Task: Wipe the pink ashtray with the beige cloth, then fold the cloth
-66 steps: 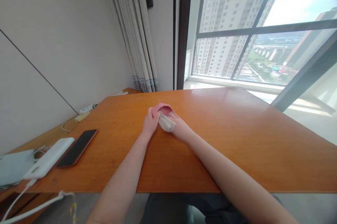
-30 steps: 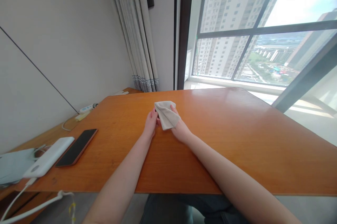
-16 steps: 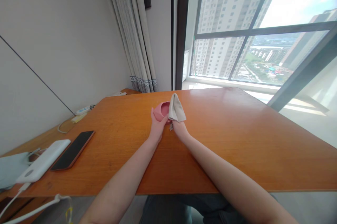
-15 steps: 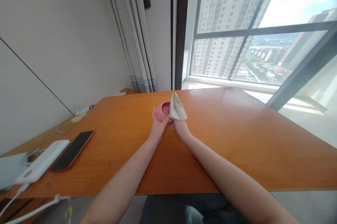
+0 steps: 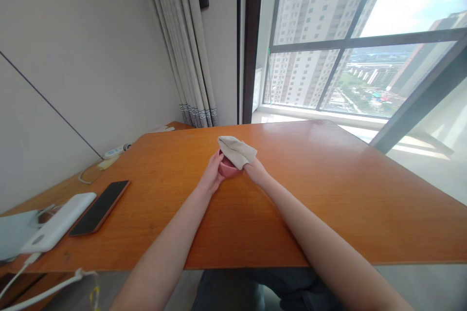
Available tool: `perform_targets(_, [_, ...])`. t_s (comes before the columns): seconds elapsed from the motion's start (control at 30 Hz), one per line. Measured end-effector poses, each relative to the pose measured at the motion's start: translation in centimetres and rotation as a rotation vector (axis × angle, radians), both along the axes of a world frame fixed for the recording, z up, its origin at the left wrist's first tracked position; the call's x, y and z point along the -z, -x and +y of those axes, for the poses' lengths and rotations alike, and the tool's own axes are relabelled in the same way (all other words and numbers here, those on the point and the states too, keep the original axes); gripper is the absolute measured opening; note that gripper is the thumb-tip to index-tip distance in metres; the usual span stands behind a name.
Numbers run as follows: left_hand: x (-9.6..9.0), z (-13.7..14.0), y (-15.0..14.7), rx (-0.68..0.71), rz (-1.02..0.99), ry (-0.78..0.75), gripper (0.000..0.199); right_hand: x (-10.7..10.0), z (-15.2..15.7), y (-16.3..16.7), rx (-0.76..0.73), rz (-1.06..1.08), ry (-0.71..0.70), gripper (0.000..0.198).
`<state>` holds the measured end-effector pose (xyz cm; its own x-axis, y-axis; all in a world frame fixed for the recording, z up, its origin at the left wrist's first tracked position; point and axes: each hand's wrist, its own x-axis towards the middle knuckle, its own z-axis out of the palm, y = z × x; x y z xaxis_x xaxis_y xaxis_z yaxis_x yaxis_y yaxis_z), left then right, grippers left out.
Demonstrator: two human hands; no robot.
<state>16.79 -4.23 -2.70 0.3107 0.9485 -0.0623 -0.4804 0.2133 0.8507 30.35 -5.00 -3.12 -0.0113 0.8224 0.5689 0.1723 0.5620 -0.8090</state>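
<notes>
A small pink bowl is held up over the middle of the wooden table. My left hand is closed around its left side, thumb near the rim. Draped across the bowl's opening is a beige cloth, hiding most of the inside. My right hand grips the cloth at the bowl's right side. The cloth covers the fingers of that hand in part.
On the table's left lie a black phone and a white power bank with a cable plugged in. A power strip rests by the wall. The wooden table reaches toward a large window.
The cloth has swung left from beside the bowl to across its opening. The bowl has turned and come slightly lower, and my left hand has shifted a little left with it.
</notes>
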Motion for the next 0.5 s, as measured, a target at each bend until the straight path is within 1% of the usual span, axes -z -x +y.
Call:
perform_targets(0.07, [0.3, 0.3, -0.2, -0.112, -0.016, -0.035, 0.047, 1.5, -1.0, 1.2, 0.054, 0.030, -0.012, 0.052])
perform_targets(0.13, [0.7, 0.2, -0.4, -0.184, -0.009, -0.047, 0.050, 2.5, -1.5, 2.4, 0.170, 0.062, -0.006, 0.057])
perform_targets(0.2, [0.8, -0.2, -0.7, -0.207, 0.008, -0.046, 0.057, 2.7, -1.5, 3.0, 0.262, 0.120, 0.002, 0.055])
perform_targets(0.23, [0.7, -0.5, -0.8, -0.197, 0.020, -0.041, 0.060, 2.6, -1.4, 3.0, 0.278, 0.156, 0.001, 0.052])
perform_targets(0.3, [0.4, -1.1, -1.0, -0.131, 0.032, -0.028, 0.059, 1.9, -0.9, 1.9, 0.252, 0.210, 0.012, 0.042])
perform_targets(0.33, [0.1, -1.4, -1.0, -0.065, 0.026, -0.018, 0.056, 1.6, -0.7, 1.0, 0.231, 0.223, 0.033, 0.036])
perform_targets(0.43, [-0.5, -1.6, -0.7, 0.183, 0.017, 0.055, 0.053, 0.9, -0.1, -1.9, 0.176, 0.204, 0.165, 0.021])
perform_targets(0.5, [-0.5, -1.4, -0.4, 0.267, 0.053, 0.119, 0.049, 0.8, 0.2, -3.3, 0.115, 0.164, 0.244, 0.018])
